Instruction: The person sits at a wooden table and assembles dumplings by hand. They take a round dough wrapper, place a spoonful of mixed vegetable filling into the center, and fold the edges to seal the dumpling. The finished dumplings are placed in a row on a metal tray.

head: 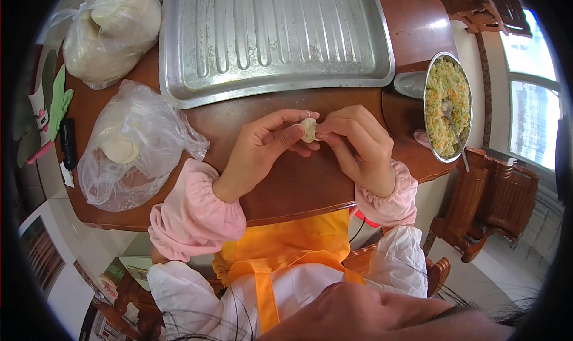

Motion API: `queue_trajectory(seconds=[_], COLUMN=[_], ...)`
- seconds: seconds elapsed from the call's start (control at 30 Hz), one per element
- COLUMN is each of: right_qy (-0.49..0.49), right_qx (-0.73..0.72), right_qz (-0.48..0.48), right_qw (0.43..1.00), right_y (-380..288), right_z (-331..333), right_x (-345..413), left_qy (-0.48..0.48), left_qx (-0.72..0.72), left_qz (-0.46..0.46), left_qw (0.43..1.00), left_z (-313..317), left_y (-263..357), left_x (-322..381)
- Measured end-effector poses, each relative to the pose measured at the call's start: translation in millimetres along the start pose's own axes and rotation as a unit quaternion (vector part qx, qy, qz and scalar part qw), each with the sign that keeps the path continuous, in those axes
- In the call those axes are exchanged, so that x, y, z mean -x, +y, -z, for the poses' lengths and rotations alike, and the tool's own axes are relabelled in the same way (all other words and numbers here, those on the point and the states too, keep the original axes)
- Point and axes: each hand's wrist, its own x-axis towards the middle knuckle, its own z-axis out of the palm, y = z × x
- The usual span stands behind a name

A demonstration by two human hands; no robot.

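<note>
Between my two hands, above the wooden table (309, 184), is a small pale dumpling (309, 130) with a folded edge. My left hand (273, 139) holds it from the left, thumb in front and fingers behind. The fingertips of my right hand (358, 139) pinch its right edge. White flour dusts the left fingertips. To the right stands a metal bowl (469, 112) of chopped vegetable filling (447, 90), with a metal spoon (455, 128) resting in it. At the left, round dough wrappers (120, 149) lie in a clear plastic bag (130, 184).
A large ridged metal tray (277, 79) lies just beyond my hands. A bigger plastic bag (112, 32) of pale dough wrappers sits at the back left. Along the left edge are a black object (68, 144) and a green cloth (60, 101). Wooden chairs (492, 202) stand right of the table.
</note>
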Motion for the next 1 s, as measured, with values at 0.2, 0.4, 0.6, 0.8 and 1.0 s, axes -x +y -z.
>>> queue_trajectory(seconds=[0.2, 0.4, 0.6, 0.8, 1.0], right_qy=[-0.020, 0.014, -0.001, 0.006, 0.030], right_qx=[0.048, -0.010, 0.027, 0.024, -0.046], right_qz=[0.035, 0.025, 0.037, 0.036, -0.007], right_qw=[0.998, 1.000, 0.999, 0.999, 0.998], right_y=[1, 2, -1, 2, -4], right_z=[-6, -4, -8, -8, -6], right_x=[1, 0, -3, -2, -8], left_qy=[-0.012, 0.022, 0.005, 0.006, 0.019], left_qx=[0.029, 0.044, 0.028, 0.070, 0.104], left_qz=[0.015, 0.031, 0.035, 0.032, 0.014], left_qw=[0.999, 0.998, 0.999, 0.997, 0.994], left_z=[-1, -2, -2, 0, 0], left_y=[-2, 0, -1, -4, -5], left_x=[1, 1, 0, 1, 0])
